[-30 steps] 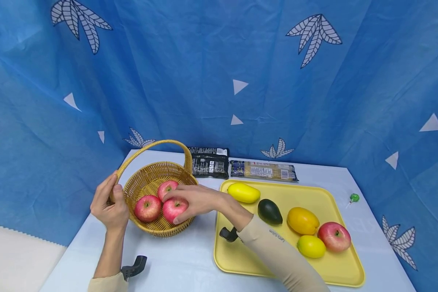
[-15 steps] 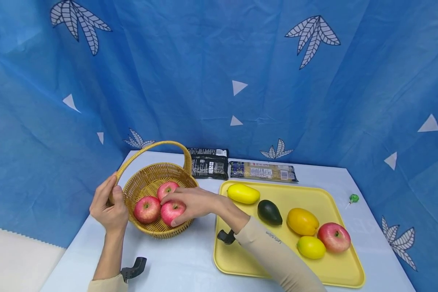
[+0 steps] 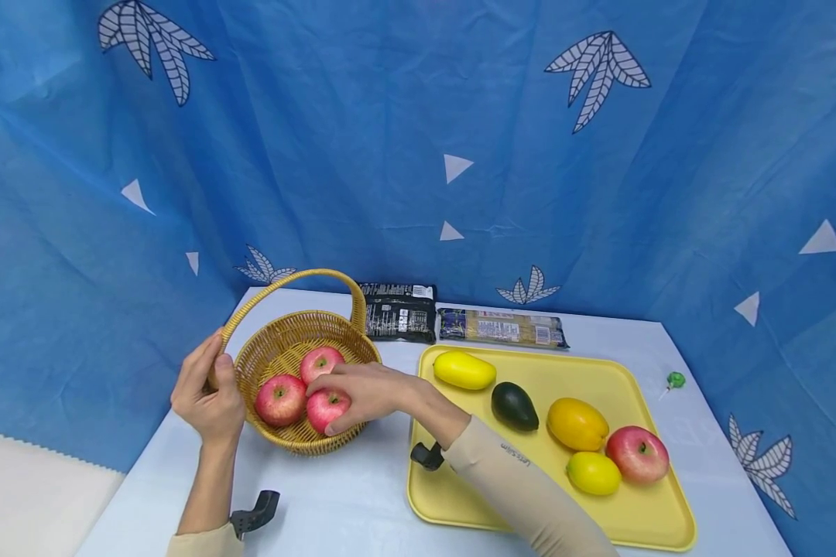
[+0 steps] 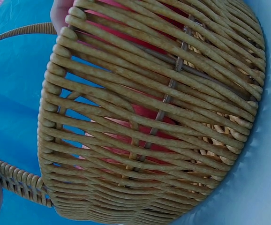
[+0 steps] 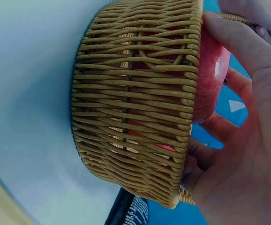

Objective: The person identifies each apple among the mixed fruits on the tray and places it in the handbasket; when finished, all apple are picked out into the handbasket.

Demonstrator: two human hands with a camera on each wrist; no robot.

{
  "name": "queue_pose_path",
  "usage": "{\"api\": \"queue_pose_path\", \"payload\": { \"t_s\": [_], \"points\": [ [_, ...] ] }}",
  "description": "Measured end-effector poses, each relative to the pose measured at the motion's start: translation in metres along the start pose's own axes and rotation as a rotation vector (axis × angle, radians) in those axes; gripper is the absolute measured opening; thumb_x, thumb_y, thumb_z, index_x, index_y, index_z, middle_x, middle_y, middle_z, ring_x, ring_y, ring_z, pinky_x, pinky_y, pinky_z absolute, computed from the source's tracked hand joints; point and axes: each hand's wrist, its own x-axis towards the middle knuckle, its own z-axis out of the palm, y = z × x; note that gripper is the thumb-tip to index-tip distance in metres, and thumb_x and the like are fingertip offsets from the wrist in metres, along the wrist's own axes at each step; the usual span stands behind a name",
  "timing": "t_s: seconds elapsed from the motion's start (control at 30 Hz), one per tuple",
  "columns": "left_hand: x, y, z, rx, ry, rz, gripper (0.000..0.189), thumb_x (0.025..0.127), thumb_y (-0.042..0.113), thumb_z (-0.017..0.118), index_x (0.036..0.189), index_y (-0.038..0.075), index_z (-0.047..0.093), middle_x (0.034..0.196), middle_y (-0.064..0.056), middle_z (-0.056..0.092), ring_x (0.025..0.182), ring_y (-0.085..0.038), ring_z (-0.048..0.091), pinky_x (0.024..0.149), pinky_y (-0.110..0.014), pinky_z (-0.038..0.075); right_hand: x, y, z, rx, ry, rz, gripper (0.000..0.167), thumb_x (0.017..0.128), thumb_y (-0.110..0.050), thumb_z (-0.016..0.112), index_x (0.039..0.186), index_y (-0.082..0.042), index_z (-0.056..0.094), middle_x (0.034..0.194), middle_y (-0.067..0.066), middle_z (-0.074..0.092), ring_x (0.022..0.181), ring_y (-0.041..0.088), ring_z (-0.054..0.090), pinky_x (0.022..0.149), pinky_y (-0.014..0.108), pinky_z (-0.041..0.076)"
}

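Observation:
A wicker basket (image 3: 279, 334) with a tall arched handle (image 3: 294, 276) stands on the left of the table. My left hand (image 3: 209, 401) grips the handle near its left foot. Two red apples, one at the left (image 3: 281, 400) and one at the back (image 3: 321, 363), lie inside. My right hand (image 3: 371, 391) reaches over the right rim and holds a third apple (image 3: 328, 410), thumb on the near side and fingers on the far side. The right wrist view shows this apple (image 5: 211, 77) standing partly above the rim. Wicker (image 4: 140, 126) fills most of the left wrist view.
On the right lies a yellow tray (image 3: 425, 499) with a yellow mango-like fruit (image 3: 464, 370), a dark green avocado (image 3: 514, 406), an orange-yellow fruit (image 3: 577, 424), a lemon (image 3: 594, 473) and an apple (image 3: 637, 455). Behind are a black packet (image 3: 400, 313), a noodle packet (image 3: 503, 327) and a green lollipop (image 3: 676, 380).
My right hand and its apple have moved slightly left and lower in the basket. More of the back apple shows. My left hand stays on the handle.

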Motion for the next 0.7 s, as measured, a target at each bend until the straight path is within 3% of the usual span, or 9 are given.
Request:
{"api": "queue_pose_path", "payload": {
  "t_s": [0.7],
  "points": [
    [0.0,0.0,0.001,-0.01,0.0,0.002,0.032,0.09,0.017,0.075,0.098,-0.014,0.073,0.101,-0.021,0.075,0.097,-0.025,0.072,0.088,-0.022,0.056,0.012,0.004,0.007,-0.037,-0.017,0.006,0.061,0.085,-0.059,0.07,0.141,-0.043,0.05,0.129,-0.017,0.056,0.112,0.0,0.053,0.099,0.029,0.046]
  ]
}}
